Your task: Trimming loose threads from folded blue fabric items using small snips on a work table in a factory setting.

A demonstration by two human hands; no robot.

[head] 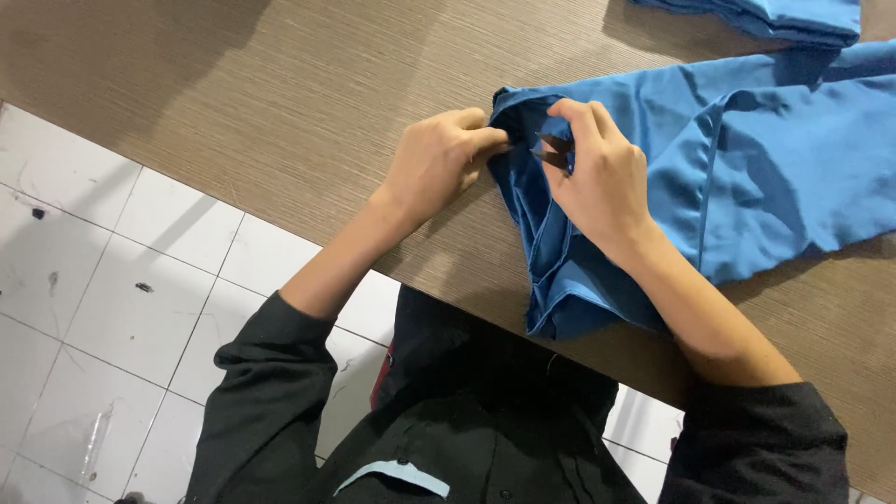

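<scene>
Thread trimming is judged in hand: the blue cloth edge is pinched by the left hand, snips gripped in the right hand at centre frame; steady tension is needed.

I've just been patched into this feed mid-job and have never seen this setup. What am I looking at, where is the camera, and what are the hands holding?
There is no machine here: one camera worn on a person's head looks down at their two bare hands. They work at a brown wood-grain table. A blue garment lies across it. The left hand pinches the garment's edge. The right hand holds small dark snips at the fabric. More folded blue cloth lies at the table's far edge. White floor tiles show below.
</scene>
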